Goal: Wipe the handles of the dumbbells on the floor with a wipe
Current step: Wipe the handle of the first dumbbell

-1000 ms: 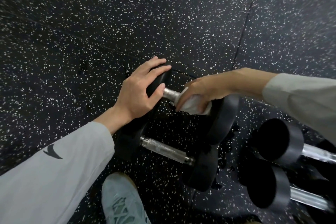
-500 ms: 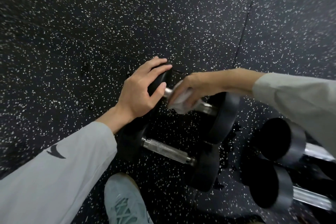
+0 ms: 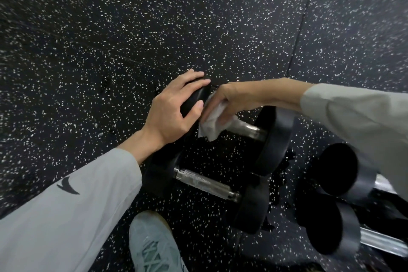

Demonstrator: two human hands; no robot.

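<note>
Two black dumbbells lie side by side on the speckled rubber floor. My left hand grips the left head of the far dumbbell. My right hand holds a crumpled white wipe wrapped around the left end of that dumbbell's steel handle, right against the left head. The handle's right part shows bare, up to the right head. The near dumbbell's knurled handle lies uncovered between its black heads.
Two more black dumbbells with shiny handles lie at the lower right, close to the pair. My pale green shoe stands at the bottom centre, just in front of the near dumbbell. A floor seam runs up the right side.
My right hand has slid the wipe leftward along the far handle, from its middle to the end by the left head. My left hand has stayed on that head.
</note>
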